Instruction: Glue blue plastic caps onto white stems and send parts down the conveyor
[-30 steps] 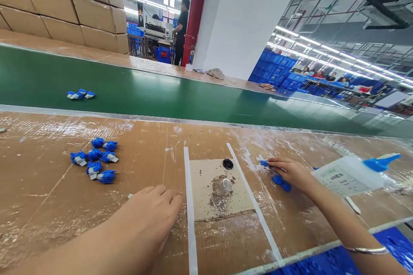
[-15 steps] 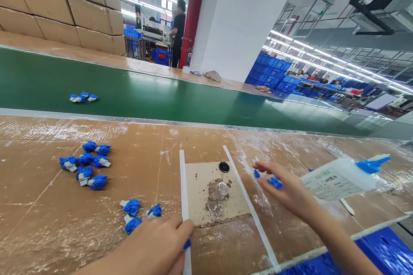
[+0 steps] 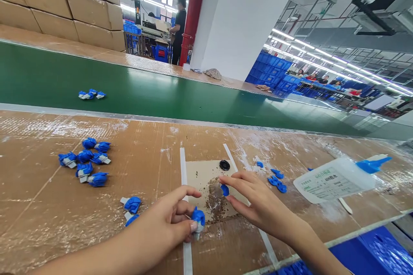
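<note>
My left hand [image 3: 169, 221] pinches a small blue plastic part with a whitish base [image 3: 198, 217] above the left tape strip. Between the fingertips of my right hand [image 3: 256, 200] is a small curved blue piece [image 3: 225, 190]. It is over the wet, spotted beige card [image 3: 196, 172], where a small clear cup is now largely hidden. A black round cap [image 3: 224, 165] lies at the card's far edge. Several loose blue pieces [image 3: 277, 180] lie right of my right hand. Nearer my left forearm rest blue parts with grey tabs [image 3: 132, 203].
A group of blue-and-grey parts [image 3: 85, 157] lies on the left of the brown table. A white bottle with a blue nozzle [image 3: 335, 180] lies on its side at right, by a thin stick [image 3: 346, 206]. Beyond runs a green conveyor belt [image 3: 145, 90] carrying a few parts.
My right hand has picked up a blue piece at right and brought it left over the card. My left hand has raised its part into view. The parts on the belt have shifted slightly right.
</note>
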### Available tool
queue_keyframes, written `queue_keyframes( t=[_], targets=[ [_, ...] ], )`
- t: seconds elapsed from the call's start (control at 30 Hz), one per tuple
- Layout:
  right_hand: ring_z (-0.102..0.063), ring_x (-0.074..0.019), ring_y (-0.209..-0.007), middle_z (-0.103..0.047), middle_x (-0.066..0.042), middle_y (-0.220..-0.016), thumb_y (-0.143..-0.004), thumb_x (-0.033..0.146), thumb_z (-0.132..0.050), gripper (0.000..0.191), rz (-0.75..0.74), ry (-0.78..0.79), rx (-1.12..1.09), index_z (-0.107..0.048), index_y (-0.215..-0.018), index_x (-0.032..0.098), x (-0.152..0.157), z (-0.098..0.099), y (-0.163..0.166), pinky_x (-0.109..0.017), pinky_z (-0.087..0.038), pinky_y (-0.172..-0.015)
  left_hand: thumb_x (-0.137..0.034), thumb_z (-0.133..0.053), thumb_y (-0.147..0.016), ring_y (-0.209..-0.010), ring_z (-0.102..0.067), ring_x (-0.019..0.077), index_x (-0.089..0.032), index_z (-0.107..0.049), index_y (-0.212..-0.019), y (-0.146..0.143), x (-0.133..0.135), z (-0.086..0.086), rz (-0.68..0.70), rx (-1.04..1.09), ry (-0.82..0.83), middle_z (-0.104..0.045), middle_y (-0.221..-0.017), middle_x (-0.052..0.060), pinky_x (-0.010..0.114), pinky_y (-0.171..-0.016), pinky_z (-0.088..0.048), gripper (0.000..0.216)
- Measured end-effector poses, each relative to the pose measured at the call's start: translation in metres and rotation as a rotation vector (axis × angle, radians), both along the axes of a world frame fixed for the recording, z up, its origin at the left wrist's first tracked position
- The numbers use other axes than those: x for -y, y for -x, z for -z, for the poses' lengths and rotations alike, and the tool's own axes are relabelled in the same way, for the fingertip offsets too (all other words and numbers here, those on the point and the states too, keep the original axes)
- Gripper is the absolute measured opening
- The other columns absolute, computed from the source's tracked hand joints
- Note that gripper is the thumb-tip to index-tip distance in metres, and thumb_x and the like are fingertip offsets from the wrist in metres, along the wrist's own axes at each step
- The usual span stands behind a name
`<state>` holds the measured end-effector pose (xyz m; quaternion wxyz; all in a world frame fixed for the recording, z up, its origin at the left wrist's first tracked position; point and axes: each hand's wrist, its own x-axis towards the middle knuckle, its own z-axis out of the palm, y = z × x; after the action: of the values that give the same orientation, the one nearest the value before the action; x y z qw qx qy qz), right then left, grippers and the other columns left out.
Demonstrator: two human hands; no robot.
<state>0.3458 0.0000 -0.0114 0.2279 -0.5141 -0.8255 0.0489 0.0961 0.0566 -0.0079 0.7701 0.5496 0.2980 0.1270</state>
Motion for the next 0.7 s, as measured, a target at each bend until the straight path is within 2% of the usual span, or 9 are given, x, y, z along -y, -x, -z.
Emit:
queue_keyframes(
  t=[0.1, 0.17, 0.27, 0.5, 0.7],
  targets=[
    [-0.064, -0.0212, -0.106, -0.068, -0.007, -0.114, -0.090, 0.023, -0.060, 0.040, 0.054, 0.188, -0.504, -0.051, -0.129, 0.028, 0.011, 0.003, 0.013, -0.043, -0.052, -0.094, -0.037, -0.067, -0.068, -0.071, -0.055, 0.0129, -0.018, -0.037, -0.115, -0.001, 0.000, 0.002, -0.026, 0.065, 0.082, -0.056, -0.078, -0.003, 0.030, -0.069, -0.040, 0.059],
    [-0.066, -0.0193, -0.104, -0.069, -0.006, -0.114, -0.088, 0.024, -0.064, 0.039, 0.064, 0.278, -0.840, -0.054, -0.126, 0.029, 0.017, 0.007, 0.026, -0.037, -0.055, -0.092, -0.038, -0.071, -0.067, -0.072, -0.056, 0.0124, -0.018, -0.036, -0.116, -0.002, 0.001, 0.002, -0.038, 0.099, 0.125, -0.058, -0.079, -0.003, 0.029, -0.069, -0.041, 0.063],
    [-0.068, -0.0174, -0.101, -0.071, -0.005, -0.112, -0.086, 0.025, -0.067, 0.036, 0.027, 0.353, -1.127, -0.058, -0.121, 0.031, 0.023, 0.012, 0.045, -0.031, -0.056, -0.089, -0.039, -0.075, -0.067, -0.069, -0.055, 0.0102, -0.017, -0.036, -0.116, -0.003, 0.003, 0.002, -0.055, 0.154, 0.163, -0.059, -0.077, -0.003, 0.028, -0.068, -0.042, 0.066],
    [-0.068, -0.0188, -0.101, -0.071, -0.005, -0.110, -0.086, 0.027, -0.070, 0.036, 0.006, 0.321, -1.230, -0.060, -0.120, 0.032, 0.026, 0.021, 0.066, -0.034, -0.056, -0.092, -0.043, -0.079, -0.067, -0.073, -0.058, 0.0112, -0.017, -0.038, -0.116, -0.003, 0.004, 0.008, -0.075, 0.205, 0.167, -0.063, -0.088, 0.003, 0.027, -0.070, -0.042, 0.070],
    [-0.066, -0.0144, -0.103, -0.070, 0.000, -0.112, -0.085, 0.016, -0.067, 0.042, 0.064, 0.175, -0.992, -0.058, -0.121, 0.036, 0.027, 0.022, 0.072, -0.027, -0.055, -0.092, -0.042, -0.079, -0.068, -0.082, -0.059, 0.0140, -0.018, -0.042, -0.117, -0.001, 0.005, 0.010, -0.089, 0.213, 0.156, -0.063, -0.097, 0.005, 0.032, -0.080, -0.042, 0.066]
  ],
)
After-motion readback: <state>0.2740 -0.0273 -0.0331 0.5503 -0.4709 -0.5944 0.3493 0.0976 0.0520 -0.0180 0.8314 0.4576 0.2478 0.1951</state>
